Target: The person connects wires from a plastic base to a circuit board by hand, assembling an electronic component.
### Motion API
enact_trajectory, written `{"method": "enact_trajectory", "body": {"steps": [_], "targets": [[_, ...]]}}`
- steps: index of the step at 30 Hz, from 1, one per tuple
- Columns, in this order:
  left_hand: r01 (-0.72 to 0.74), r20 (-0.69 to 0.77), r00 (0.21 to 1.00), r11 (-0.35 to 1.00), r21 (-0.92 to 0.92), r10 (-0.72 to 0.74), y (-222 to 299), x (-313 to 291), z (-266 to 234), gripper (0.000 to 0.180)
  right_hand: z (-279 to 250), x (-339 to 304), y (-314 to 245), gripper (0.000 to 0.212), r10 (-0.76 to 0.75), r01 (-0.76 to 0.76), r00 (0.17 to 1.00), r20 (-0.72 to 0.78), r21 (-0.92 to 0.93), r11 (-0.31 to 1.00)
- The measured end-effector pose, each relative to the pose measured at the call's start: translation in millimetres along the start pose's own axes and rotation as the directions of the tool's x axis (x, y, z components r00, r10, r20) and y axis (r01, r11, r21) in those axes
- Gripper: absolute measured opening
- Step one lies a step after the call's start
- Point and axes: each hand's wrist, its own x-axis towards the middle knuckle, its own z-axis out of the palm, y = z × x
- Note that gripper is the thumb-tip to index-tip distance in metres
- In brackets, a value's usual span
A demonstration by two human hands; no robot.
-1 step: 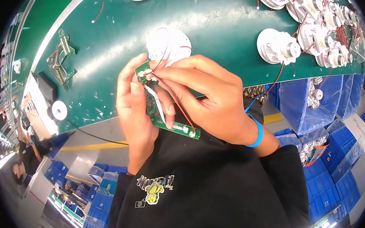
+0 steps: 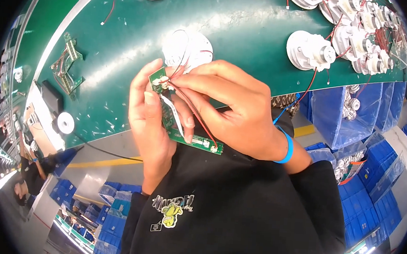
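My left hand (image 2: pixel 148 118) is closed around a green circuit board assembly (image 2: pixel 197 142), its thumb resting along the front. A white flat cable (image 2: pixel 175 111) and a red-and-black wire pair (image 2: pixel 196 113) run between the board's upper and lower parts. At the upper end, beside a small white connector (image 2: pixel 161 81), my right hand (image 2: pixel 233 105) pinches a thin wire (image 2: pixel 187 55). That wire loops up toward a white round part (image 2: pixel 197 51) lying on the table just beyond my hands. The right fingertips partly hide the wire's end. A blue band (image 2: pixel 288 149) circles my right wrist.
Another board assembly with wires (image 2: pixel 68 65) lies at the left of the green table (image 2: pixel 248 31). White round motor units (image 2: pixel 310 52) crowd the right side, trailing red wires. Blue bins (image 2: pixel 356 204) stand below the table's right edge. A person (image 2: pixel 27 181) is at far left.
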Motion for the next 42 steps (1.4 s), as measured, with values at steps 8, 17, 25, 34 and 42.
{"method": "enact_trajectory", "body": {"steps": [8,17,25,34,42], "targets": [[-0.172,0.011,0.985,0.982,0.079,0.172,-13,1,-8,0.050,-5,5,-5,0.020,0.049,-0.050,0.999,0.017,0.042,0.998],[-0.135,-0.051,0.988,0.977,0.165,0.145,-6,0,-23,0.044,-9,10,-13,0.007,0.193,-0.196,0.975,0.108,0.017,0.980],[-0.083,-0.136,0.984,0.969,0.232,0.116,4,-5,-6,0.045,-6,8,-16,0.009,0.256,-0.261,0.960,0.110,0.031,0.965],[-0.048,-0.150,0.986,0.986,0.161,0.073,4,-7,-6,0.044,-1,4,-9,0.012,0.073,-0.064,0.992,0.102,-0.084,0.994],[-0.122,-0.193,0.971,0.986,0.111,0.142,3,-3,8,0.042,4,1,-11,0.012,0.094,-0.089,0.994,0.059,-0.079,0.993]]}}
